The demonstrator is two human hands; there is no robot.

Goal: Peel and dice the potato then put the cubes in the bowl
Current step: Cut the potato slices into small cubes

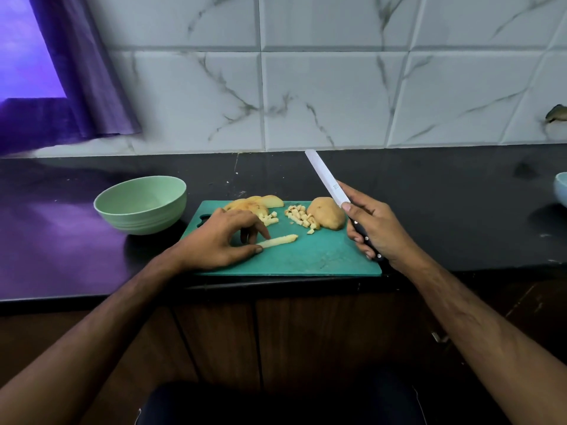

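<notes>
- Head view: the left hand pinches a potato stick flat on the green board.
- The right hand grips the knife, lifted.
- Cubes wait; the bowl sits left.
- Dicing step: next, chop the stick.

Teal cutting board, pale-green bowl
</notes>
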